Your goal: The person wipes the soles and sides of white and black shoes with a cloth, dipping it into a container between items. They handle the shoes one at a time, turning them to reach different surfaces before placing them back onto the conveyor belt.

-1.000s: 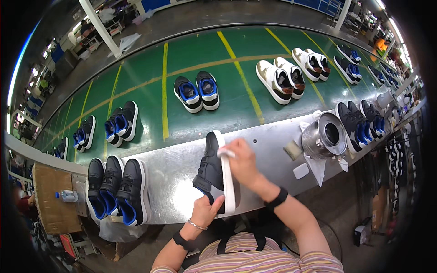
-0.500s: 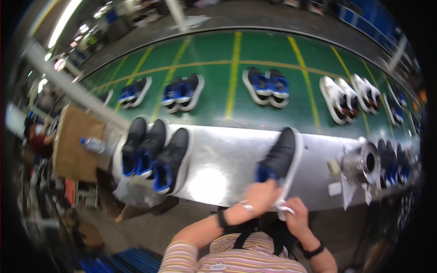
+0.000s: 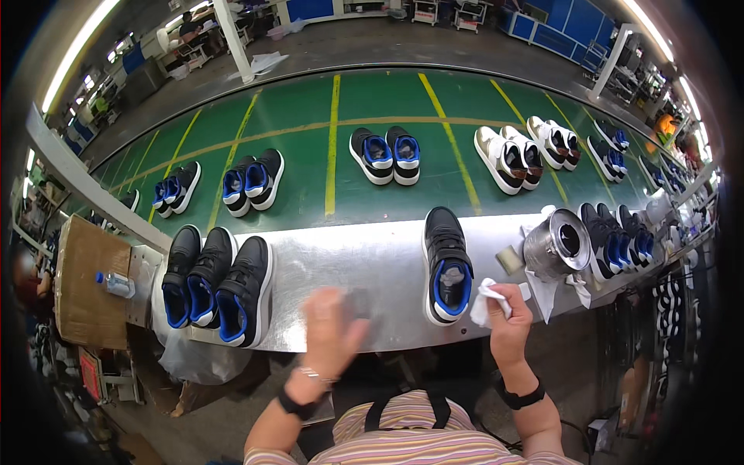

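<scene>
a white cloth (image 3: 483, 304) is pinched in the right hand (image 3: 510, 324), at four o'clock from the black shoe (image 3: 447, 252) set upright on the metal bench (image 3: 364, 260); at eight o'clock, the blurred left hand (image 3: 328, 329) is held thumb-spread, nothing visibly gripped.

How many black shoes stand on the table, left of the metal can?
4: left shoe, middle shoe and right shoe grouped at the left end of the table, and a lone shoe beside the right hand. None seems hidden.

A shiny metal bench (image 3: 380, 263) crosses the centre, bearing a smooth leather-look shoe (image 3: 445, 242), with a glossy metal pot (image 3: 544, 254) right and matt cardboard (image 3: 93, 271) left.
</scene>
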